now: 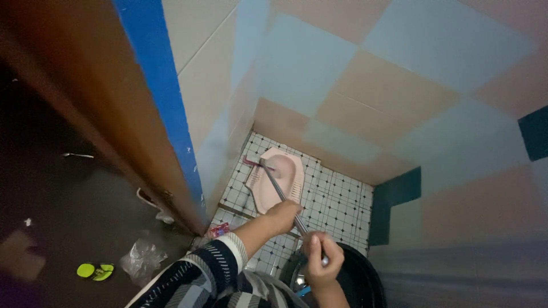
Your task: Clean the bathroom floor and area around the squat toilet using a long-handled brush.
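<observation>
While the person stands at the doorway of a tiled stall, the head view shows both hands on one long metal handle [283, 197]. Left hand [283, 215] sits lower on the shaft, fingers wrapped fully round it; right hand [321, 259] grips the upper end, fingers likewise closed tight. This spaced two-hand hold would give leverage and reach from a standing position. At its far end the handle carries a brush head [255, 163], resting at the back left rim of the pink squat toilet pan [278, 179], set in the small-tiled floor [337, 199]. A black bucket [357, 279] stands just below the right hand.
</observation>
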